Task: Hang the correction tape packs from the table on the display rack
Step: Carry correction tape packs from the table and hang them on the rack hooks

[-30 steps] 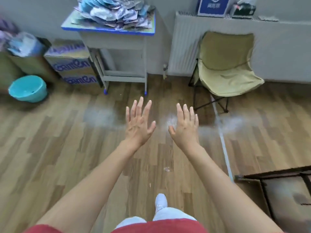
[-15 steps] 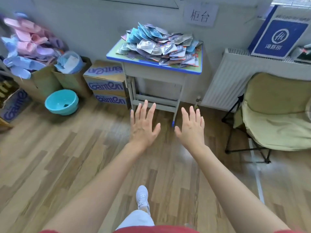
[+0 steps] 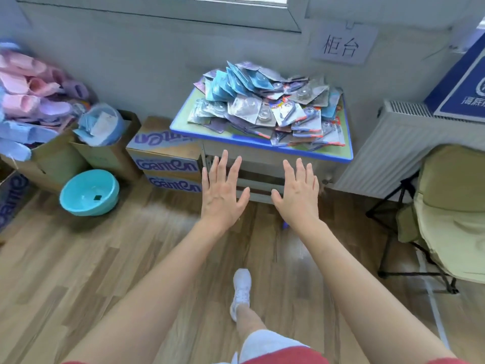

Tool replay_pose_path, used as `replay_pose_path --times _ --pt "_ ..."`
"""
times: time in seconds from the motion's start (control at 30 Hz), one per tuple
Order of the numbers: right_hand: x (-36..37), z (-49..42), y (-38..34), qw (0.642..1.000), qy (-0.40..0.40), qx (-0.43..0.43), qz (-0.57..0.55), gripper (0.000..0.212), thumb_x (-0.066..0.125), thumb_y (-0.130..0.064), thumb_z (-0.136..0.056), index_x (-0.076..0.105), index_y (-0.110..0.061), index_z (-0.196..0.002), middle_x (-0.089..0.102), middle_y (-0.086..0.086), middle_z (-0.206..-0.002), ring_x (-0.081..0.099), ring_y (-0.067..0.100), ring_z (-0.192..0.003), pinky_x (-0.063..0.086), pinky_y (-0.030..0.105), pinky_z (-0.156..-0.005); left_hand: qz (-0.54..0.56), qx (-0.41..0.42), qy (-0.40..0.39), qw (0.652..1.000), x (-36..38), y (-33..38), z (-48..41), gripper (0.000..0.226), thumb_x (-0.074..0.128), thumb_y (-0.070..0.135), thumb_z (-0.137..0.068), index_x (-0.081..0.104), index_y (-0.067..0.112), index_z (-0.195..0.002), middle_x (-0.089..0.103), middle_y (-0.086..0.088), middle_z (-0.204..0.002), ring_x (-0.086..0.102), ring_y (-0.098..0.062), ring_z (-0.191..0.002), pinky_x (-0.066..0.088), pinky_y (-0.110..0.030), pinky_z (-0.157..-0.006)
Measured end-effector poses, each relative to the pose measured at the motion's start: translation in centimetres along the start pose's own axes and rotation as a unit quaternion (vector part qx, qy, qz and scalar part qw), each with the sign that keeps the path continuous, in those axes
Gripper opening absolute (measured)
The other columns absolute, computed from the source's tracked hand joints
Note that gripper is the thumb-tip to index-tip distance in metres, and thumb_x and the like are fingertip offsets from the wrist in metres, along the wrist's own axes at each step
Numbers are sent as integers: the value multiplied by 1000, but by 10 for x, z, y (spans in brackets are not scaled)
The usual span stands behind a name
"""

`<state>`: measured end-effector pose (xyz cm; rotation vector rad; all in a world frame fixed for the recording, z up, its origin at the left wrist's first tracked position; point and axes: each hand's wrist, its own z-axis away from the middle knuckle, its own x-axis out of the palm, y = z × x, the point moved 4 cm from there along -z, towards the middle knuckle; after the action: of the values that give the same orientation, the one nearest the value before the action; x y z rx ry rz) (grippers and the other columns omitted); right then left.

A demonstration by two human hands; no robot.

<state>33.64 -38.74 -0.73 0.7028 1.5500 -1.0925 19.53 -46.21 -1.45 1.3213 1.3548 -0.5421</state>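
A heap of correction tape packs (image 3: pixel 265 106), blue, grey and red blister cards, covers a small table (image 3: pixel 225 140) with a green top and blue rim against the wall. My left hand (image 3: pixel 223 193) and my right hand (image 3: pixel 298 195) are stretched out side by side, palms down, fingers straight and spread, holding nothing. Both hover in front of the table's near edge, below the packs and apart from them. No display rack is in view.
Stacked cardboard boxes (image 3: pixel 168 158) stand left of the table, with a turquoise basin (image 3: pixel 89 193) on the wooden floor. Boxes of pink and blue slippers (image 3: pixel 29 101) fill the far left. A radiator (image 3: pixel 388 153) and a folding chair (image 3: pixel 451 206) are at the right.
The view has swung up and closer to the table, which now stands just beyond my fingertips. Both hands stay flat and spread, holding nothing.
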Motion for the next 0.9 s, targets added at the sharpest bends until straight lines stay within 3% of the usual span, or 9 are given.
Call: replay_pose_path --times 0.27,0.43,0.57,0.7,0.9 --pt "3 -168 -41 1000 13 -8 -20 72 46 -33 -96 5 -19 -153 -1 10 -160 -3 31 -146 3 45 -117 -22 -5 -20 1000 21 -44 -158 68 46 37 -95 11 24 -152 -3 -3 -160 -8 -22 -147 -8 -41 -116" --pt "-2 -253 -45 1000 18 0 -20 72 50 -32 -94 10 -18 -152 3 12 -160 -1 32 -146 3 44 -116 -8 -8 -12 1000 30 -61 -243 65 47 38 -94 19 21 -151 7 -6 -159 1 -26 -147 -5 -43 -116" --pt "-1 -306 -38 999 16 21 -32 72 50 -30 -93 12 -18 -152 5 12 -159 1 32 -146 4 44 -116 12 5 -21 1000 47 -66 -297 71 30 50 -85 26 19 -149 13 -8 -158 5 -28 -147 0 -43 -117" --pt "4 -364 -29 998 5 47 -36 71 49 -30 -94 9 -19 -152 1 11 -160 0 33 -146 3 43 -116 38 14 -43 998 69 -71 -362 64 51 35 -92 26 18 -149 11 -9 -158 2 -29 -147 2 -38 -118" --pt "12 -461 -19 993 3 103 -66 71 52 -32 -94 14 -16 -152 10 15 -158 11 38 -143 12 45 -115 78 33 -52 995 102 -78 -467 69 54 31 -92 19 19 -151 12 -9 -158 7 -29 -146 4 -37 -116"
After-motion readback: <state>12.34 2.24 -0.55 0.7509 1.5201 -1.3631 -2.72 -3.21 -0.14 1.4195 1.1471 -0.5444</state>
